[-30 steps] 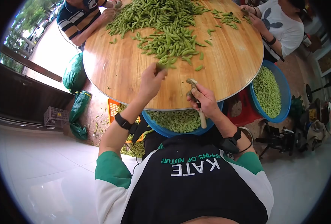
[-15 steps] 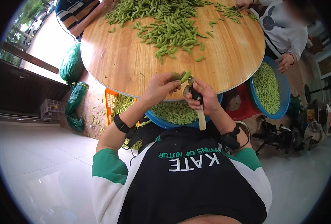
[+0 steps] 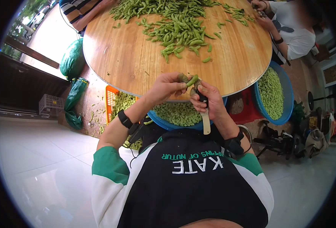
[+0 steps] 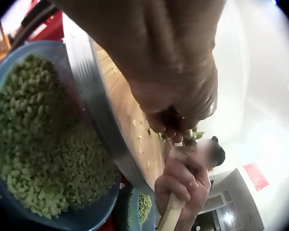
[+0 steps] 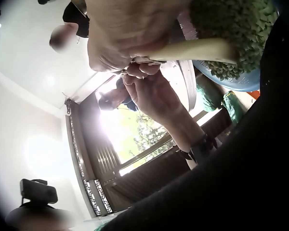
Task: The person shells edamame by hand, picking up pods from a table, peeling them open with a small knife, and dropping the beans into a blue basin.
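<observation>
My left hand (image 3: 167, 85) pinches a green soybean pod (image 3: 192, 80) by one end, just past the near edge of the round wooden table (image 3: 126, 57). The pod's other end meets the fingertips of my right hand (image 3: 210, 98). That hand grips a tool with a cream handle (image 3: 206, 123) pointing down toward my body; its working end is hidden. Dark covers wrap some fingertips on both hands. Below them sits a blue basin (image 4: 53, 50) of shelled green beans (image 3: 177, 114). A large heap of pods (image 3: 175, 28) covers the far middle of the table.
Another blue basin (image 3: 288, 83) of beans stands at the right. An orange basket (image 3: 109, 100) with pods is under the table's left edge, near green sacks (image 3: 71, 59). One person in white (image 3: 289, 41) sits far right, another in stripes (image 3: 77, 13) far left.
My left hand has come back from the heap with a pod and brought it to my right hand. The right hand keeps hold of the cream-handled tool.
</observation>
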